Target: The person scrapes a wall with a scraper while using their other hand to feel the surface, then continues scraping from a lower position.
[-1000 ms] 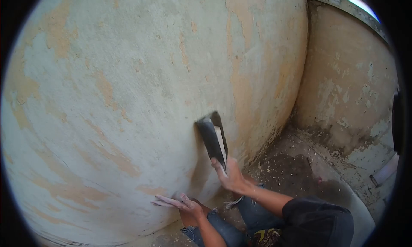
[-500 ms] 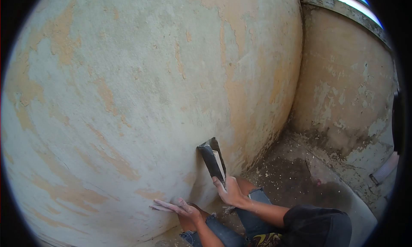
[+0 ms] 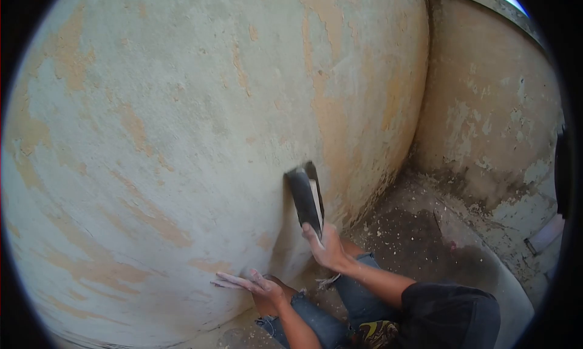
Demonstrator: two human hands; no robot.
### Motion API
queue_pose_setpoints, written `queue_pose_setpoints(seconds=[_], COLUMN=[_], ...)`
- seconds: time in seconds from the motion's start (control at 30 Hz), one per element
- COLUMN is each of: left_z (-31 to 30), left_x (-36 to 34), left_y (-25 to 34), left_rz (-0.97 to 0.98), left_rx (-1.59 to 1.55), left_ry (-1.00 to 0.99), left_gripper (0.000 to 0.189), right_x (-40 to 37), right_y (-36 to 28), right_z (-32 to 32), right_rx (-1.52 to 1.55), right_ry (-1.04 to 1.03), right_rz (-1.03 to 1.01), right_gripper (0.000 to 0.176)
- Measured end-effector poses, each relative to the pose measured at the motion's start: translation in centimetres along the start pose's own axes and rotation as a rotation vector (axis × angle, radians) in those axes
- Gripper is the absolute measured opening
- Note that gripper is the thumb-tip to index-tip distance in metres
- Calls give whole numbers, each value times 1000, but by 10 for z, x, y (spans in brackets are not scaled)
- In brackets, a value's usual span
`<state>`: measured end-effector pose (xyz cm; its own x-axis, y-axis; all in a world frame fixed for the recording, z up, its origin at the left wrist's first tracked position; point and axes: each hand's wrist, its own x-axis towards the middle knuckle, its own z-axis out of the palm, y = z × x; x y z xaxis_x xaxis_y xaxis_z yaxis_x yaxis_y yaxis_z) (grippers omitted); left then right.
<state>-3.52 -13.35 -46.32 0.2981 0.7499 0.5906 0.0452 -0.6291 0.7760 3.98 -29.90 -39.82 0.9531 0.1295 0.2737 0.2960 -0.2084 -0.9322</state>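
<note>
My right hand [image 3: 328,248] is wrapped round the lower end of a sanding block [image 3: 303,198]. Black sandpaper is folded about a pale core, which shows along its right side. The block's top end lies against the pale, peeling wall [image 3: 200,118], and its shadow falls to the left and below. Lower left, my left hand [image 3: 258,286] is stretched out flat beside the wall, fingers extended and whitened with dust, holding nothing. Orange-tan patches show on the wall where the coating has come off.
A second wall [image 3: 480,106], stained and flaking, meets the first in a corner at right. Dusty floor [image 3: 407,227] speckled with paint chips lies below it. My bent knees in torn jeans [image 3: 361,297] are close to the wall. A dark object [image 3: 562,173] shows at the right edge.
My right hand has slid the sanding block upward along the wall. My left hand stays stretched out in nearly the same place, and the view has shifted slightly.
</note>
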Motion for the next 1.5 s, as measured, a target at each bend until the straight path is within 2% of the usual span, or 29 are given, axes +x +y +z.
queue_pose_setpoints(seconds=[0.1, 0.3, 0.4, 0.47, 0.57, 0.63, 0.67, 0.77, 0.8, 0.87, 0.93, 1.0, 1.07, 1.13, 1.2, 1.33, 1.4, 1.5], left_z=[1, 11, 3, 8, 10, 8, 11, 11, 14, 17, 18, 21, 32, 38, 49, 67, 76, 85], left_x=[-3, 0, -4, -3, -2, -3, -4, -10, -13, -12, -7, -6, -3, 0, 17, 55, 62, 66], left_y=[4, -3, -2, -1, -7, -1, 2, -4, -15, -15, 0, 12, 17, 22, 27, 70, 70, 70], left_rz=[6, 34, 37, 50, 87, 87, 97, 60, 38, 31, 155, 245, 331, 417, 465, 626, 641, 661], left_rx=[15, -54, -39, -33, -32, 31, 17, -10, 79, 163, 288, 234, 193, 163, 119, 5, -14, -52], left_ry=[6, 44, 21, 29, 63, 61, 78, 74, 71, 73, 211, 217, 225, 178, 213, 354, 414, 519], left_gripper=[85, 82, 80, 79, 80, 82, 82, 82, 85, 88, 79, 80, 81, 76, 73, 67, 68, 69], right_x=[28, -11, 2, 33, 20, -9, -9, 1, 13, 34, 24, 6, -11, 3, 31, 37, 2, -8], right_y=[-29, 29, -5, -37, -1, 19, 23, 7, -5, -21, 2, 18, 17, 12, -3, -7, 30, 36], right_z=[-7, 11, -4, -14, 0, 6, 5, -3, -8, -15, -8, -5, -8, -9, -9, -13, -4, -5], right_rx=[125, 1, -91, 19, -17, -61, -58, -121, -113, -169, -149, -134, -55, -48, -90, -82, -59, -45], right_ry=[-53, 51, -8, -31, 24, -9, -3, -26, -15, 10, 17, 20, -13, -50, 5, 17, 3, 20], right_rz=[-16, -160, -33, -84, -130, -42, -65, -101, -89, -215, -214, -219, -118, -61, -207, -238, -146, -168], right_gripper=[37, 35, 33, 35, 35, 36, 36, 36, 36, 37, 37, 38, 37, 38, 40, 41, 40, 40])
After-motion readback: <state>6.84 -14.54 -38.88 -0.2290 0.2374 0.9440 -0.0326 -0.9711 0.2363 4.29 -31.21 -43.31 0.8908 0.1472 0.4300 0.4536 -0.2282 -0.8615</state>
